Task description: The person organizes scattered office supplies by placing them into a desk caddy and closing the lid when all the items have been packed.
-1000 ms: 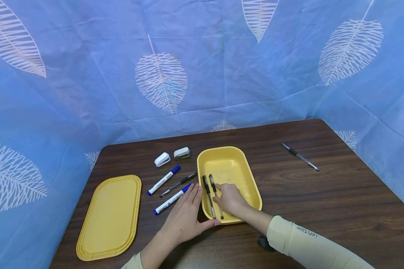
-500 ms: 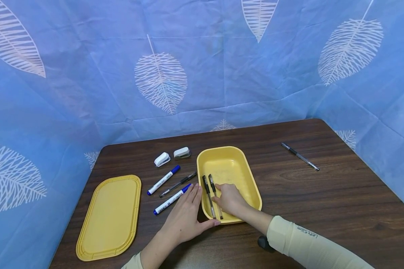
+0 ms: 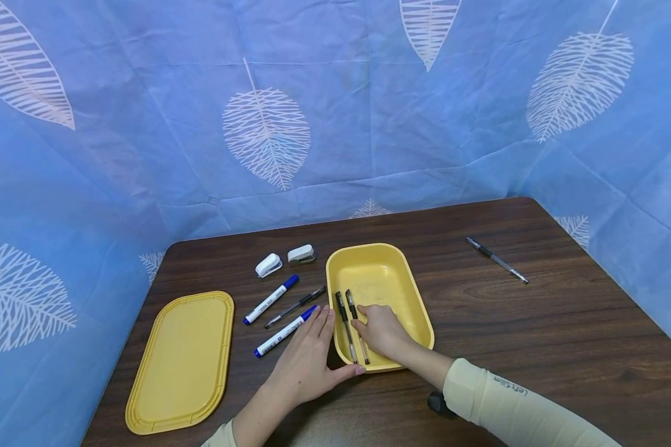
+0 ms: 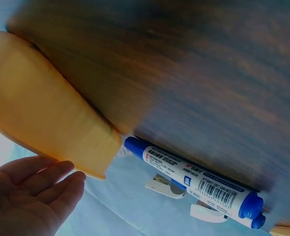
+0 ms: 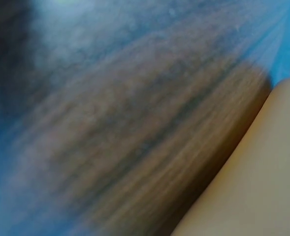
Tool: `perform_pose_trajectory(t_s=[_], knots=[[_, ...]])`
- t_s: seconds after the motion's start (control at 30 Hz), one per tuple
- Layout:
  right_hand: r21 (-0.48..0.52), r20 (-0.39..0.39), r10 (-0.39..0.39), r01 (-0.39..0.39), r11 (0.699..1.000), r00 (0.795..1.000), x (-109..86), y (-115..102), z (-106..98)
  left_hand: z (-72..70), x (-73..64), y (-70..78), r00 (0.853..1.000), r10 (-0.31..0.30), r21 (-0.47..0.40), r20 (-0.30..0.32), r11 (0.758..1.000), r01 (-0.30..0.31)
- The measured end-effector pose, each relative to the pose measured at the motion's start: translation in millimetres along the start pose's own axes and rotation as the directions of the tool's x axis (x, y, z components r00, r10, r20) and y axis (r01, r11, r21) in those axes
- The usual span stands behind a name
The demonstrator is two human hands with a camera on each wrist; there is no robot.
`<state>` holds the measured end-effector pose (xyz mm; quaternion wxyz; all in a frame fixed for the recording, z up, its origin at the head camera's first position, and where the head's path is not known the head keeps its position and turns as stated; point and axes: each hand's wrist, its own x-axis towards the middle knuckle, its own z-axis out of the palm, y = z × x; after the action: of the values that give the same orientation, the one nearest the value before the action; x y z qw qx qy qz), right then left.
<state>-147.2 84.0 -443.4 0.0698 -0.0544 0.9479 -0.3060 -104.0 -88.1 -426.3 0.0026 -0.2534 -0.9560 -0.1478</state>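
A yellow plastic box [image 3: 405, 279] stands near the middle of the table. Two black-capped gel pens lie side by side along its left wall: the left gel pen [image 3: 343, 316] and the right gel pen [image 3: 351, 302]. My right hand [image 3: 384, 332] reaches inside, thumb and curled fingers at the middle of the right gel pen, apparently pinching it; the fingertips are partly hidden. Fingers extended, my left hand [image 3: 307, 363] rests against the box's left rim, with its thumb at the near corner. In the left wrist view those fingers touch the rim of the box [image 4: 46, 103].
Left of the box lie two blue-capped markers [image 3: 271, 300] [image 3: 285, 332] with a gel pen [image 3: 295, 307] between them. Behind are two small white staplers [image 3: 269, 265] [image 3: 302, 253]. A yellow lid [image 3: 181, 360] lies far left, another gel pen [image 3: 496, 259] far right.
My right thumb has shifted slightly up along the right gel pen and covers more of it. The left hand, the box and the other things stay where they were.
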Motion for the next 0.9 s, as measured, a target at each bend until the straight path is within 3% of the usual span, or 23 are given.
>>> perform_pose_trajectory(t_s=[0.47, 0.9], knots=[[-0.021, -0.032, -0.013, 0.013, 1.0, 0.999, 2.2, 3.6, 1.5, 0.9, 0.1, -0.8, 1.0, 0.002, 0.004, -0.003, 1.0, -0.002], [-0.001, -0.061, -0.066, 0.066, 0.998, 0.996, 0.6, -1.0, -18.1, 0.9, 0.9, -1.5, 1.0, -0.001, -0.007, 0.008, 1.0, 0.001]])
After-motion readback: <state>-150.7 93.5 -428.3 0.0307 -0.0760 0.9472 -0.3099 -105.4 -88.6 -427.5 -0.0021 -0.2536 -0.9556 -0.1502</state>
